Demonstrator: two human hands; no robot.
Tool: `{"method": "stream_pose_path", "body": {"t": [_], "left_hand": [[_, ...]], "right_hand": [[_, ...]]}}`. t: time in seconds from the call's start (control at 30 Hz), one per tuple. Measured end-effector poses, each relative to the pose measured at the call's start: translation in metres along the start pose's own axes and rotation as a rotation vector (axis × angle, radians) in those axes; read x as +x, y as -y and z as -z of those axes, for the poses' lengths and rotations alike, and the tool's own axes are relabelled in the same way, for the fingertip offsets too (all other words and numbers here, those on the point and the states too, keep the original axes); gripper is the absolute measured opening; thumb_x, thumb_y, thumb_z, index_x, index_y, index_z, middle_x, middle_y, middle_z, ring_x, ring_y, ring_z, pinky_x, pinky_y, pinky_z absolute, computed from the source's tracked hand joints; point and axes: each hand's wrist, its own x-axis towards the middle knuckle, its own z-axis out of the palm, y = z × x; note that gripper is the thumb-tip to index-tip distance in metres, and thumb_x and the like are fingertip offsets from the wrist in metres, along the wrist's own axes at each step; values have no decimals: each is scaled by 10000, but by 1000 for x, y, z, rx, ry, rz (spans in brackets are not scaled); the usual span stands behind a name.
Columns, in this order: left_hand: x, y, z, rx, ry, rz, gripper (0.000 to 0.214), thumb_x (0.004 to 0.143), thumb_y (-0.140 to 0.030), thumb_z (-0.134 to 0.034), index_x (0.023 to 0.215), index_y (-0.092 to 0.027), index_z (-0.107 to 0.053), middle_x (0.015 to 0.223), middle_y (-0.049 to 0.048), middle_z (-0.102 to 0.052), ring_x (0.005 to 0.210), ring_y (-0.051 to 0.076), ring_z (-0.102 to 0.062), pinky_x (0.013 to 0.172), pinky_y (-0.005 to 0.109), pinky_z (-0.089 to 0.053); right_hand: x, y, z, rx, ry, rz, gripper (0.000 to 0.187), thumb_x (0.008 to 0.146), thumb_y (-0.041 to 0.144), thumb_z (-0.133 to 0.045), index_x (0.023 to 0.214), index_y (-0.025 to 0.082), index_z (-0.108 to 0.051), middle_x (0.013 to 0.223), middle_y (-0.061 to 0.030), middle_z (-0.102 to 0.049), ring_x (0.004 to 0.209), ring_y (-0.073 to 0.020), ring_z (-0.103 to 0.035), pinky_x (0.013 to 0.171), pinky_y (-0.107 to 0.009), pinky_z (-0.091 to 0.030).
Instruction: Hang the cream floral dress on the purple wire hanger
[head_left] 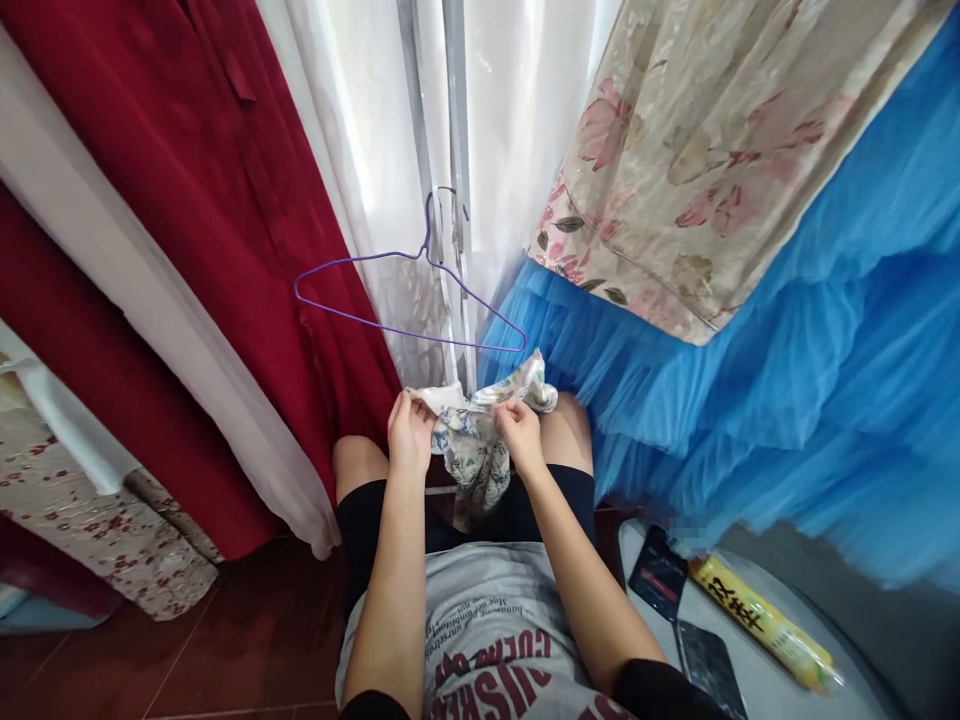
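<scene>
I am seated, and both hands hold a small floral-printed garment [471, 440] over my knees. My left hand [409, 432] pinches its left upper edge, fingers closed on the cloth. My right hand [519, 436] grips the right side, fingers curled into the fabric. The cloth bunches between the hands and hangs down between my legs. A purple wire hanger [405, 295] hangs empty just above the garment, hooked on the window frame [454, 150].
Red curtain [225, 200] and white sheer curtain [360, 150] hang to the left. A blue tulle skirt [787, 380] and floral cloth [712, 150] fill the right. At lower right a round table [750, 690] holds a phone [709, 665], a dark packet [658, 572] and a yellow package [765, 620].
</scene>
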Motion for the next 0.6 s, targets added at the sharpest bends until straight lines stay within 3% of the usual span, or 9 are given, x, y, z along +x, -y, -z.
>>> {"method": "stream_pose_path", "body": {"t": [0.03,0.1,0.17,0.23,0.3,0.37,0.43,0.53,0.6], "left_hand": [[-10,0,-13,81,63,-51,313,840,-440,-767,796,-183,-594,728,-5,-592,694,124,-602,680,229,-506],[-32,-3,-39,328,204,-206,295,903,-460,-707,821,-188,-627,714,-7,-570,669,122,-575,637,217,-480],[-49,-8,-59,560,314,-360,265,964,-447,-634,888,-196,-672,772,12,-615,720,141,-603,671,234,-489],[-57,-14,-68,704,376,-481,232,985,-420,-606,970,-212,-708,921,42,-670,873,178,-646,807,275,-514],[-57,-17,-65,787,430,-514,245,961,-424,-641,1099,-238,-720,1122,71,-675,1076,224,-638,952,317,-497],[-55,-17,-53,804,544,-385,357,951,-475,-640,1222,-249,-698,1229,89,-663,1187,258,-610,1025,345,-476],[-57,-12,-35,779,709,-126,443,968,-553,-578,1229,-218,-705,1173,100,-702,1133,271,-641,1002,354,-493],[-67,-4,-8,826,919,197,479,960,-590,-563,1066,-172,-770,988,89,-751,921,259,-681,858,329,-522],[-68,-2,8,925,943,251,415,902,-557,-666,960,-164,-789,897,61,-752,808,232,-665,741,288,-499]], "right_hand": [[-1,3,2,-23,69,44,253,728,413,-742,800,205,-618,659,38,-564,615,-132,-481,583,-239,-395],[-4,13,4,-50,323,134,312,696,392,-808,893,200,-661,839,6,-657,815,-168,-584,747,-254,-470],[-8,24,4,-44,571,155,295,719,403,-816,830,182,-656,855,-1,-659,858,-181,-596,809,-272,-480],[-13,32,7,9,654,93,313,756,423,-799,726,171,-615,750,12,-607,754,-159,-564,756,-269,-475],[-18,38,12,79,634,31,306,781,427,-785,740,173,-620,732,14,-588,717,-148,-542,729,-266,-470],[-21,44,20,150,588,-29,277,780,424,-786,823,187,-649,769,11,-607,723,-150,-551,725,-266,-477],[-23,52,28,195,552,-100,287,739,413,-808,852,198,-657,777,10,-620,704,-149,-555,690,-259,-479],[-20,66,44,183,590,-194,292,653,382,-835,772,178,-663,722,-4,-628,633,-143,-541,601,-253,-465],[-13,76,55,116,629,-209,271,619,349,-840,731,163,-676,680,-15,-636,596,-144,-533,556,-253,-449]]}}
